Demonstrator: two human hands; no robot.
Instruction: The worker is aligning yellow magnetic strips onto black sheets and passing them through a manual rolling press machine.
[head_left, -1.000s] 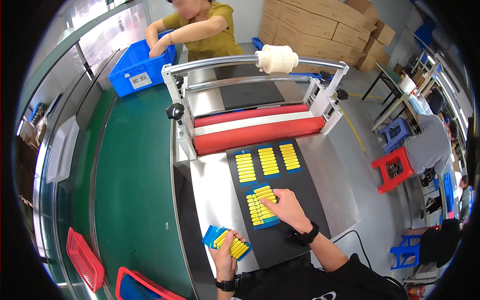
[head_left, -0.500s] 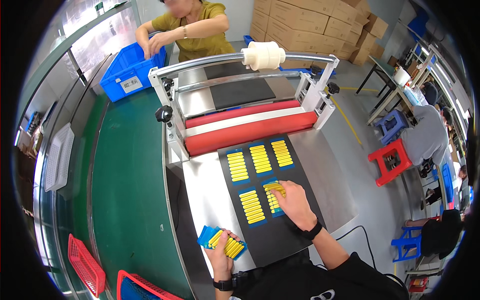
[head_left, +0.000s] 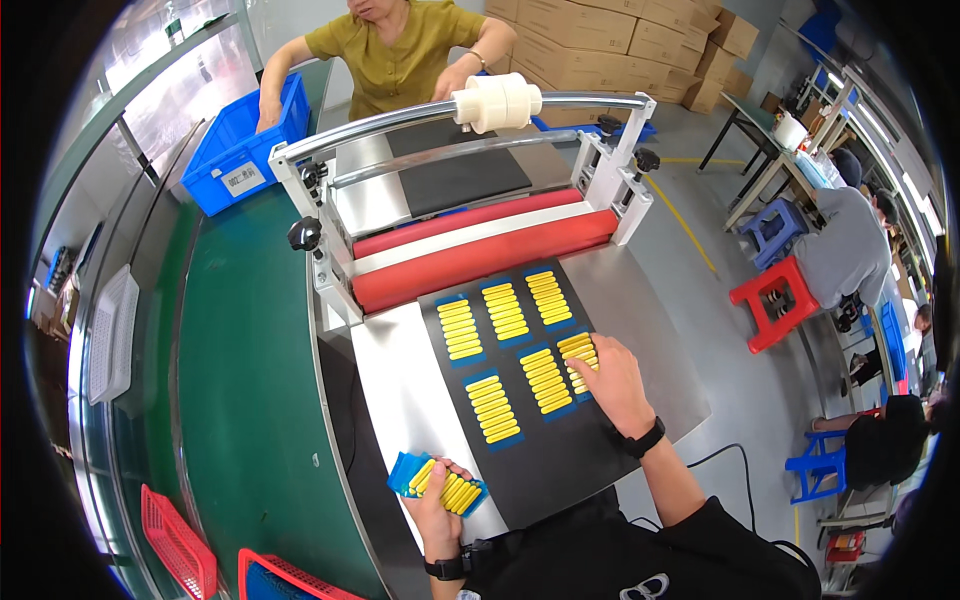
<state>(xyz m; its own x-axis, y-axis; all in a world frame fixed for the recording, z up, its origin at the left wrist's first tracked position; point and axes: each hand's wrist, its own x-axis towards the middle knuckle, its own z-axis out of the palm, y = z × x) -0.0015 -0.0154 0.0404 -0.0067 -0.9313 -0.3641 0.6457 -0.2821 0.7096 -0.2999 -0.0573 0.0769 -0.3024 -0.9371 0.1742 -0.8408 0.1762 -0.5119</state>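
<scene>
My left hand (head_left: 437, 513) is closed around a small stack of blue sheets carrying yellow strips (head_left: 458, 492), over the bare metal left of a black mat (head_left: 545, 472). On the mat, several blue sheets with rows of yellow strips (head_left: 491, 408) lie flat in two rows. My right hand (head_left: 620, 388) is at the right end of the near row, with thumb and fingers on another yellow-striped blue sheet (head_left: 578, 349). The palm side of this hand is hidden. Ahead of the far row is a red roller (head_left: 490, 262) in a metal frame.
A green conveyor belt (head_left: 250, 330) runs along the left, with red baskets (head_left: 178, 540) at its near end. Beyond the roller frame, a co-worker (head_left: 400, 55) reaches into a blue crate (head_left: 215, 190). Stools, including a red one (head_left: 780, 305), and seated people are at the right.
My right hand has moved right, from the near row's middle sheet to its right end. The middle sheet now shows fully, lying flat. The co-worker's hands have moved apart; one is outside the crate.
</scene>
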